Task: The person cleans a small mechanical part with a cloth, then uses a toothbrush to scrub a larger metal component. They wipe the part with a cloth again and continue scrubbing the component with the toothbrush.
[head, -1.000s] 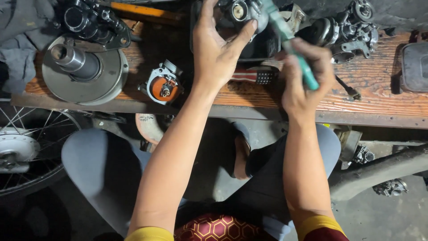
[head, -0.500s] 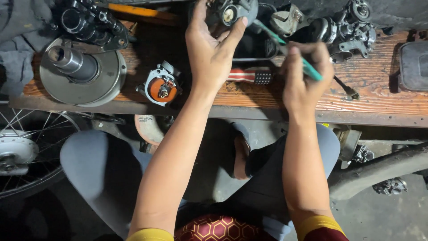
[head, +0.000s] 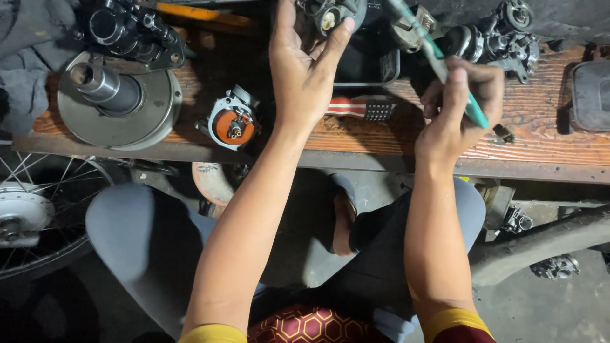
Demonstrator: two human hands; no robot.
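1. Rough wooden bench (head: 540, 136) carries scattered engine parts.
2. Left hand (head: 302, 76) pinches a small carburetor (head: 330, 13) between thumb and fingertips.
3. Right hand (head: 457, 108) has its fingers curled around a green-handled brush (head: 438, 60).
4. Best to grip the carburetor firmly and brush with light strokes.

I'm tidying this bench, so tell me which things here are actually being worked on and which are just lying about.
In use:
- left hand gripping the small metal carburettor
- right hand holding the green-handled tool

Lying about:
- large metal disc with hub
- orange-faced round part
- red-and-white brush
- black tray
- second carburettor
- spoked wheel
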